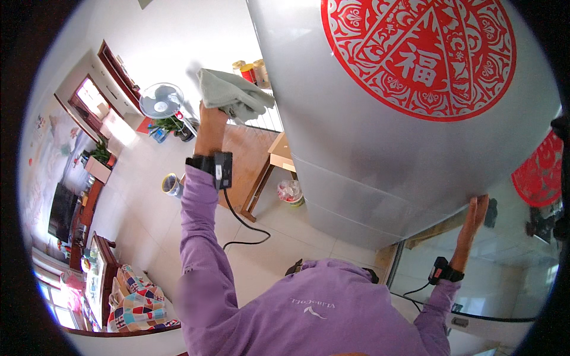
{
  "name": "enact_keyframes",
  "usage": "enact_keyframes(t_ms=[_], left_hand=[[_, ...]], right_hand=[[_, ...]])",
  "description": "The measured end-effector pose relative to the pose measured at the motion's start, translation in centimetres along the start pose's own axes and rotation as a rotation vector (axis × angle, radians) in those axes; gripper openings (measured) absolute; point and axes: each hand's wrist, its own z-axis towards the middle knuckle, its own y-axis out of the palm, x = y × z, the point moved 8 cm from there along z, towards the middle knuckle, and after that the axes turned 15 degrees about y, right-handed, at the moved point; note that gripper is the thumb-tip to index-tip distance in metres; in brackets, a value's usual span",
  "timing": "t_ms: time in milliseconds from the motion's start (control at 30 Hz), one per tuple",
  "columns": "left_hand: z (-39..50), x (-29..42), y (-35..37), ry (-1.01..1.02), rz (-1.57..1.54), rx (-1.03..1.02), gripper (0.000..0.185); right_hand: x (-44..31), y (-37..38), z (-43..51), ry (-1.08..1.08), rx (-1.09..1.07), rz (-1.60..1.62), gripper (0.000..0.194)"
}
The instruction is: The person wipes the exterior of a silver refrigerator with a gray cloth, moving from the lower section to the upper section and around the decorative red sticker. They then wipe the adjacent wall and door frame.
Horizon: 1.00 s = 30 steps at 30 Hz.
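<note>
My left hand (213,116) is raised and holds a folded grey-green cloth (236,95), which covers most of its fingers. The cloth is left of the large silvery refrigerator door (338,147), in front of the pale wall. A round red paper-cut decoration (418,53) is stuck on the upper door. My right hand (478,209) rests at the door's right edge, beside a glass panel (498,262); it shows edge-on, and whether its fingers grip the edge cannot be told. Both wrists wear black bands with small cabled devices.
A wooden table (240,164) with a cardboard box (281,153) stands left of the refrigerator. Below is a bin with a plastic bag (290,192). A standing fan (161,100), a bucket (170,184) and a patterned sofa cover (140,307) are farther left.
</note>
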Motion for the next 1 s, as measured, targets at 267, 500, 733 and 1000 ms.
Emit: enact_keyframes(t_ms=[267,500,733,1000], left_hand=[[2.1,-0.9,-0.5,0.454,1.374,-0.704,0.056],[0.8,6.0,15.3,1.059,1.286,-0.717,0.046],[-1.0,5.1,20.6,0.546,0.461,-0.466,0.031],[-4.6,1.3,16.4,0.508,0.627,-0.374,0.042]], right_hand=[[1.2,-0.3,0.5,-0.004,0.018,-0.006,0.077],[2.5,-0.9,0.5,0.013,0.064,0.017,0.079],[2.7,-0.9,0.9,0.053,0.066,-0.060,0.078],[0.4,-0.3,0.1,-0.020,0.082,-0.103,0.078]])
